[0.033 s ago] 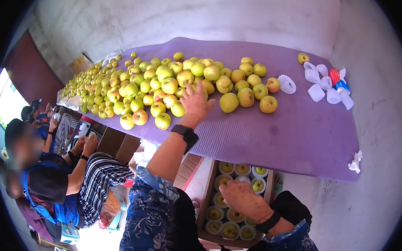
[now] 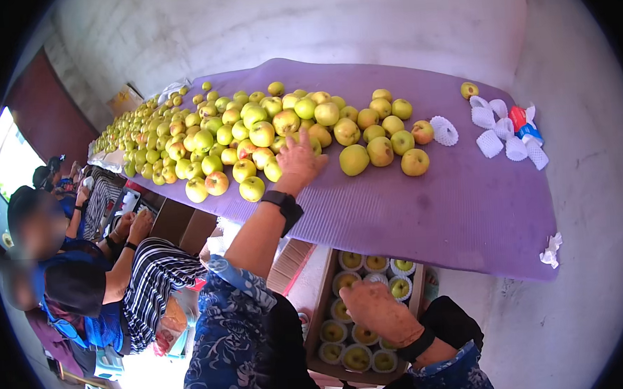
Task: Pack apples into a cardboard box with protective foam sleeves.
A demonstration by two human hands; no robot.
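Head view: I'm seeing a box (image 2: 418,287) sitting just below the counter's (image 2: 454,222) near edge & holding rows of netted apples (image 2: 357,357), so that bit's looking well on, tho the R hand (image 2: 379,312) is hiding some spots & I can't tell if it's full. Lots of bare apples (image 2: 261,134) are lying in a long heap up top, so I'm guessing much is left. Loose white nets (image 2: 491,144) are lying near the R end. L hand (image 2: 301,163) is reaching to the heap's near edge w/ fingers spread, apples sitting on both sides; can't tell if tips are touching any. R hand is hanging over the box, back up, fingers bending down, palm hiding, so can't tell if it's gripping anything.
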